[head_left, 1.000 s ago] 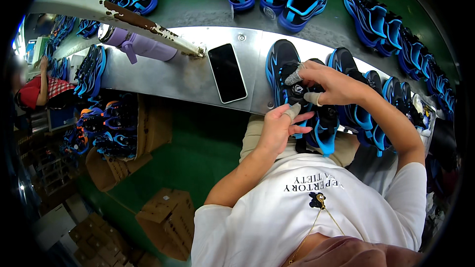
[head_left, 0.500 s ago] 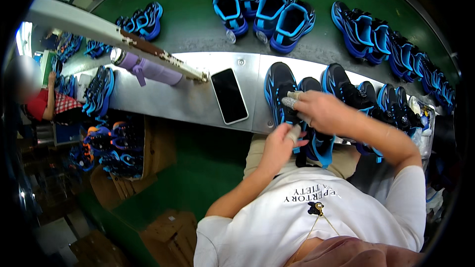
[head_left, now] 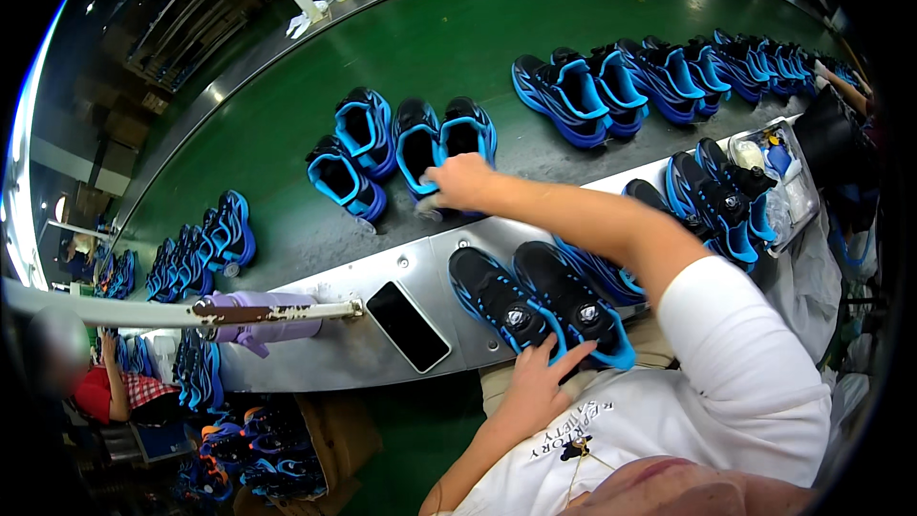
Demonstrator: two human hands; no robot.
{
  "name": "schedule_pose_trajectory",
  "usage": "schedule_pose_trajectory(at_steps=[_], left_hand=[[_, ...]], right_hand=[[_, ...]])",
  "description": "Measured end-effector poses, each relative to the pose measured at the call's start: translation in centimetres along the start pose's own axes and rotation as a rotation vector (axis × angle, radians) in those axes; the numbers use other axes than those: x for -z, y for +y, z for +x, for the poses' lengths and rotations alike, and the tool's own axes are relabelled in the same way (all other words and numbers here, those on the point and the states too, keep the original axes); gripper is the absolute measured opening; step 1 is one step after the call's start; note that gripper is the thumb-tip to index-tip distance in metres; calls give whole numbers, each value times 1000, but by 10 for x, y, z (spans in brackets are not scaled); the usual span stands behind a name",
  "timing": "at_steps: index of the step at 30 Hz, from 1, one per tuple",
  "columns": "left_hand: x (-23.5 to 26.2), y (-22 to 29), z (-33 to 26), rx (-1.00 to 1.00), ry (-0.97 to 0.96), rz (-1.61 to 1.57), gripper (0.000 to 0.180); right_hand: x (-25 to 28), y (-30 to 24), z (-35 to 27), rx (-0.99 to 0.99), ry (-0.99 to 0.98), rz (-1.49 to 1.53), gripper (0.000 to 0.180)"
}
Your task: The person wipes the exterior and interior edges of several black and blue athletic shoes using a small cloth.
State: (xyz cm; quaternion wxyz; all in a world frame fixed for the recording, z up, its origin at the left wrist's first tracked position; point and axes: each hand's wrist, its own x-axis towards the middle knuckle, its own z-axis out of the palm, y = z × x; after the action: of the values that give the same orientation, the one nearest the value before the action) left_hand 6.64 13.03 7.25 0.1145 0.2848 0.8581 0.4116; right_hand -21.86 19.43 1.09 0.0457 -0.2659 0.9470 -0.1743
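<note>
My right hand [head_left: 458,183] stretches out over the green belt, its fingers closed at the heel of a black-and-blue sneaker [head_left: 416,148]. A small clear disc hangs below those fingers. Close to my body, two more sneakers stand side by side, a left one [head_left: 489,289] and a right one [head_left: 554,277], each with a round dial on its tongue. At their heel ends lies my left hand [head_left: 543,382], open, two fingers spread toward the collars. Pale coverings wrap some right fingertips.
A phone [head_left: 409,327] and a purple bottle [head_left: 277,315] lie on the metal ledge [head_left: 334,363], by a chipped white bar [head_left: 124,310]. Sneakers line the belt [head_left: 458,48]. A tray of small items [head_left: 788,172] stands at right. Another person in red [head_left: 95,397] is at left.
The view has shifted. My right hand has left the sneaker near my lap and reached forward to the belt. The near pair now stands side by side, and my left fingers have spread.
</note>
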Motion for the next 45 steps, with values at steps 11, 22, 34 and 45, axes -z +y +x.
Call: schedule_pose_trajectory(at_steps=[11, 22, 34, 45], left_hand=[[7, 7, 36, 225, -185, 62, 51], [7, -3, 19, 97, -333, 45, 64], [70, -10, 60, 148, 120, 118, 20], [171, -85, 221, 173, 427, 607, 28]], right_hand=[[102, 214, -123, -465, 130, -289, 60], [112, 143, -168, -33, 187, 166, 26], [154, 90, -262, -224, 255, 441, 23], [157, 34, -292, -161, 227, 523, 16]])
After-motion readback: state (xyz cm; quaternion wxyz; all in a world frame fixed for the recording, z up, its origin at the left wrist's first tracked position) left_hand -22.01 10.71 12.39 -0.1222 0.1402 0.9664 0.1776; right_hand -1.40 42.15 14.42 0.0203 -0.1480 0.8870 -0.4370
